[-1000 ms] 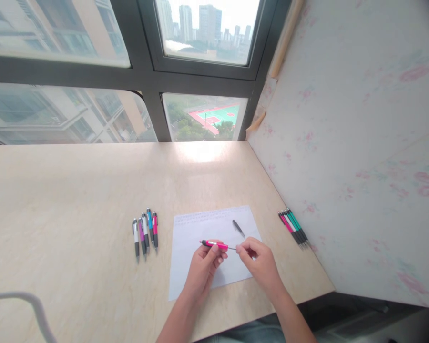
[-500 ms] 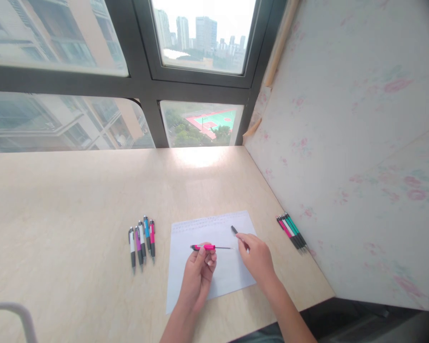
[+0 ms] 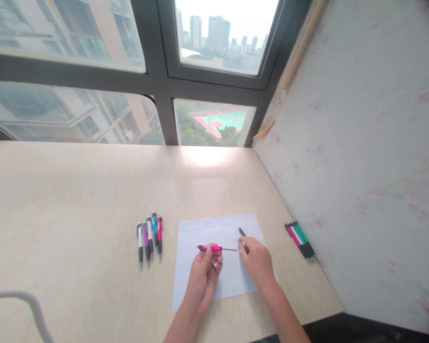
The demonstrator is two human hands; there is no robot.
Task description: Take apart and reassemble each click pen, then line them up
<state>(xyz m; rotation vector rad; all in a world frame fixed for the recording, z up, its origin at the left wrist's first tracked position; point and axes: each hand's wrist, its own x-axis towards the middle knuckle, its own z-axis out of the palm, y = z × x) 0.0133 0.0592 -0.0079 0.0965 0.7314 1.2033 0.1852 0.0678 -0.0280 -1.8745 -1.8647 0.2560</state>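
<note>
Pink pen barrel (image 3: 216,248) above the paper (image 3: 193,238), pinched in my left hand (image 3: 204,271), refill (image 3: 229,249) poking right; my right hand (image 3: 257,257) is at the dark grip piece (image 3: 241,232), hold unclear. Probably mid-assembly; next move needs that piece lined up with the refill.

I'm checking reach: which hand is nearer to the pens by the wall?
The right hand: it's over the paper, left of those pens. The left hand is farther left, holding a pink pen.
</note>
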